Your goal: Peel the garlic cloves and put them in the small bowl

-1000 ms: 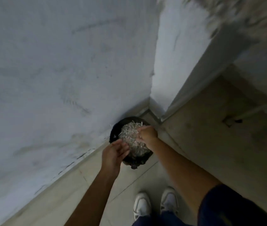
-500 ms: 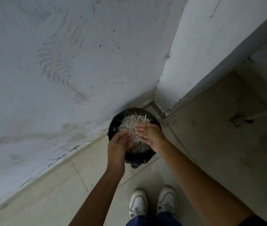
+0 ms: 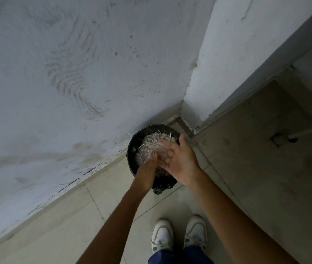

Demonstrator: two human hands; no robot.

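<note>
Head view: we look down at a black-lined waste bin (image 3: 132, 159) standing on the tiled floor (image 3: 75, 225), in the corner where the floor meets a stained white wall (image 3: 56, 73) and a jutting wall section (image 3: 237, 44). The bin touches or nearly touches the wall base. We note it is heaped with pale garlic peelings (image 3: 151, 147), which reach close to its rim.

Both hands are over the bin, above its near side. The left hand (image 3: 147, 174) has its fingers extended forward, their tips blurred over the peelings; we see nothing gripped in it. The right hand (image 3: 182, 164) is spread flat, palm turned toward the left hand, thumb pointing toward the wall, fingers blurred and meeting those of the left hand. It holds nothing we can make out.

We see no garlic cloves and no small bowl.

At the near edge of the floor stand two white shoes (image 3: 180, 235) with dark blue trouser hems (image 3: 180, 256) above them.
</note>
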